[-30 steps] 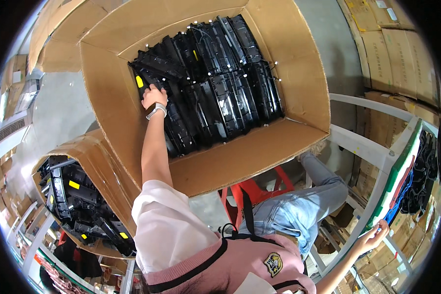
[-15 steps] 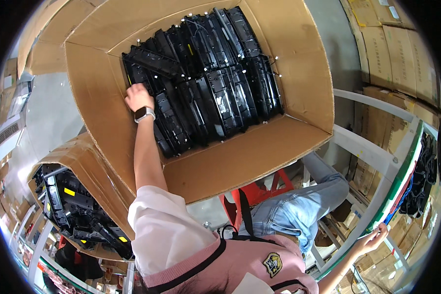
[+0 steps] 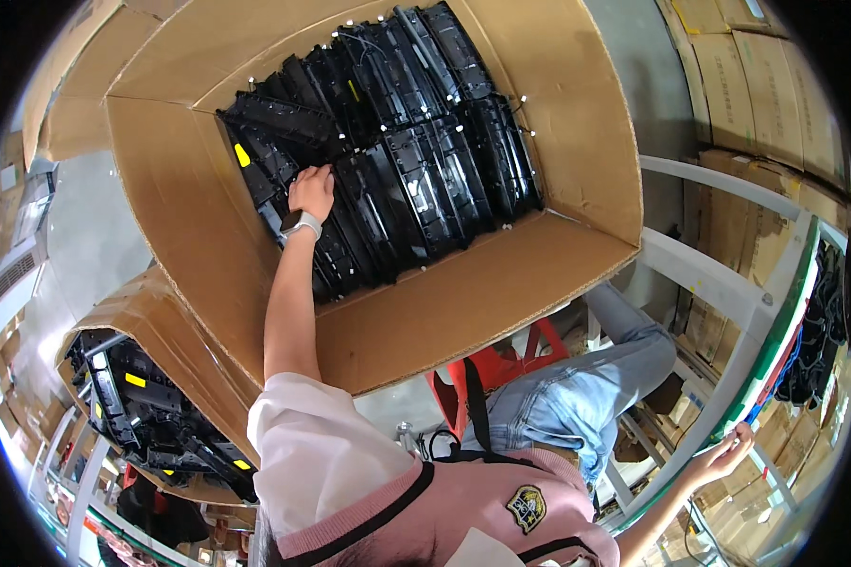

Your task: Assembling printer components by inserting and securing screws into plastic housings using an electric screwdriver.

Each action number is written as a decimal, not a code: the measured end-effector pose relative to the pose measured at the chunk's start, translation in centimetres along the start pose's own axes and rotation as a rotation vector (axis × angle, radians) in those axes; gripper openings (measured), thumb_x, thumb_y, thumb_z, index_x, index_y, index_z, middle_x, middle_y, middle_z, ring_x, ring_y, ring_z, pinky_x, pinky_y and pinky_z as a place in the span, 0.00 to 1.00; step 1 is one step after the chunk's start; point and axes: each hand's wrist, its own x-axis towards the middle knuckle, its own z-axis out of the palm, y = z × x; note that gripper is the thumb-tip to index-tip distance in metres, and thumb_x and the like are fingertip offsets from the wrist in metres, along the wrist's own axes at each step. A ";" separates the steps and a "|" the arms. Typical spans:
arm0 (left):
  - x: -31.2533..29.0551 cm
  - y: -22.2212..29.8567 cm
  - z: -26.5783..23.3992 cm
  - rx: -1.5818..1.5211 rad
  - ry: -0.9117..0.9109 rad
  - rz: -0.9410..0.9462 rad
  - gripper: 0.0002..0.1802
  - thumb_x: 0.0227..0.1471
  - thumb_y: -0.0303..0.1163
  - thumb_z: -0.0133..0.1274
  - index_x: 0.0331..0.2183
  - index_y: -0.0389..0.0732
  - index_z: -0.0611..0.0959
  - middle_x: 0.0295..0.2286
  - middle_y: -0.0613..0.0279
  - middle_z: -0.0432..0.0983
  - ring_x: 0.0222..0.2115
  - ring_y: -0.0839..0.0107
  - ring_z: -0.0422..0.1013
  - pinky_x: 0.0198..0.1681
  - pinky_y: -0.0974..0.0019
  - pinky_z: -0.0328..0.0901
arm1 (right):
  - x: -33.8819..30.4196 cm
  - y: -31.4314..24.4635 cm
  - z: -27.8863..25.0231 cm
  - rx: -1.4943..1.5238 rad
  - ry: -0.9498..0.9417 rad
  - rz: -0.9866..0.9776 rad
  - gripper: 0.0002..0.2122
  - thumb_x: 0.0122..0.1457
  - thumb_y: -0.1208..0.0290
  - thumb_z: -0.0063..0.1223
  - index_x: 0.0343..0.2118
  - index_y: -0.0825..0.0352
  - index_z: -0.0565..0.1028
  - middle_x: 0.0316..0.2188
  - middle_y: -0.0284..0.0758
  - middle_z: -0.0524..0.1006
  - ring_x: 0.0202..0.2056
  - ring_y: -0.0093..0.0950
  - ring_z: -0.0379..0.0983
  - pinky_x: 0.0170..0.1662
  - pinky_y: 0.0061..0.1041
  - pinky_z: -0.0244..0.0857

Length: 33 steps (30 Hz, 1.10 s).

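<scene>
My left hand (image 3: pixel 312 194), a watch on its wrist, reaches into a large open cardboard box (image 3: pixel 463 312). Its fingers are curled together over a black plastic part (image 3: pixel 340 260) in the left half of the box; the fingertips are partly hidden. Long black plastic parts (image 3: pixel 444 184) stand packed side by side there in two rows, and another black part (image 3: pixel 284 118) lies slanted across the far left ones. A yellow label (image 3: pixel 243 154) shows by the left wall. Far to the right, my right hand (image 3: pixel 723 457) has bent, closed fingers at the edge of a green-topped table (image 3: pixel 738 406); what they hold is not clear.
A second cardboard box (image 3: pixel 175 326) with black parts (image 3: pixel 147 397) stands at the lower left. A red stool (image 3: pixel 454 397) is below the big box. Black cables (image 3: pixel 813 331) lie on the table at right, near stacked cartons (image 3: pixel 747 94).
My left hand has moved right from the box's left wall onto the black parts, and the yellow label by that wall now shows more fully. My right hand stays at the table edge.
</scene>
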 end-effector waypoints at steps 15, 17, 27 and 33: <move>4.3 -6.0 -1.5 0.470 -0.385 -0.335 0.25 0.52 0.35 0.49 0.53 0.45 0.71 0.62 0.66 0.51 0.63 0.70 0.47 0.58 0.40 0.51 | -0.6 0.8 0.4 0.047 0.010 0.017 0.10 0.63 0.68 0.40 0.37 0.70 0.70 0.33 0.38 0.69 0.39 0.34 0.66 0.45 0.33 0.60; 3.6 -4.9 -2.7 0.471 -0.372 -0.178 0.27 0.54 0.36 0.48 0.56 0.46 0.68 0.63 0.65 0.49 0.64 0.71 0.44 0.61 0.45 0.48 | -0.6 1.0 -0.4 0.001 0.005 0.009 0.10 0.63 0.69 0.41 0.37 0.70 0.70 0.34 0.38 0.69 0.39 0.33 0.66 0.45 0.33 0.61; 0.9 -3.6 -1.5 0.188 0.140 -0.788 0.41 0.46 0.38 0.56 0.57 0.33 0.58 0.59 0.50 0.54 0.61 0.55 0.49 0.60 0.45 0.49 | 0.0 0.4 0.1 -0.005 -0.004 -0.030 0.07 0.63 0.73 0.40 0.36 0.70 0.70 0.35 0.36 0.69 0.35 0.29 0.66 0.37 0.24 0.61; 0.5 -7.3 -1.4 -0.526 -0.115 -0.679 0.51 0.45 0.42 0.57 0.61 0.35 0.48 0.56 0.39 0.59 0.57 0.48 0.58 0.60 0.57 0.52 | -0.6 0.9 -0.4 -0.019 0.014 0.005 0.07 0.63 0.73 0.41 0.38 0.70 0.70 0.36 0.36 0.69 0.37 0.29 0.67 0.41 0.25 0.61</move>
